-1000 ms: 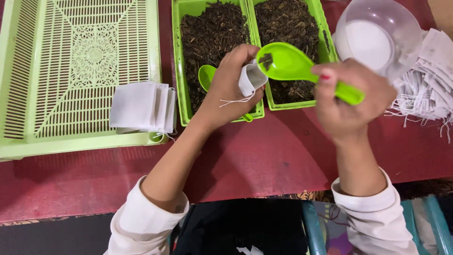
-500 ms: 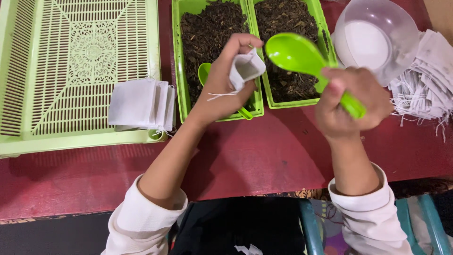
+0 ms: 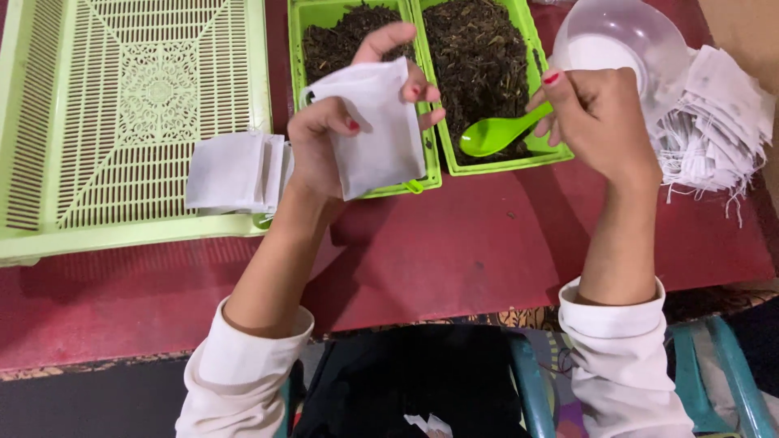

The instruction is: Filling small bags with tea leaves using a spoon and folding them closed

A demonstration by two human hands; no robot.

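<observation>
Two green plastic bins of dark dried leaf sit side by side on the red tabletop (image 3: 454, 243), and everything reads off the right-hand bin (image 3: 487, 81). Left hand (image 3: 324, 142) is up over the neighbouring left bin (image 3: 324, 40), fingers and thumb pinched on a white paper filter pouch (image 3: 377, 130) that hangs flat from the grip, its bottom edge dangling just above that bin's near rim. Right hand (image 3: 596, 113) hovers at the right bin's near right corner, fingers curled closed around the handle of a bright green plastic spoon (image 3: 495, 136) whose bowl rests in the leaf. To do this well, I'd say keep the pouch mouth held open and upright over the bins, so any spill lands back in the leaf, and bring a level spoonful across. Left of the bins, a small stack of white pouches (image 3: 235, 172) lies on a pale green slotted tray (image 3: 122, 97); right of them, a clear plastic bowl (image 3: 621, 40) and a heap of stringed white pouches (image 3: 718, 113).
</observation>
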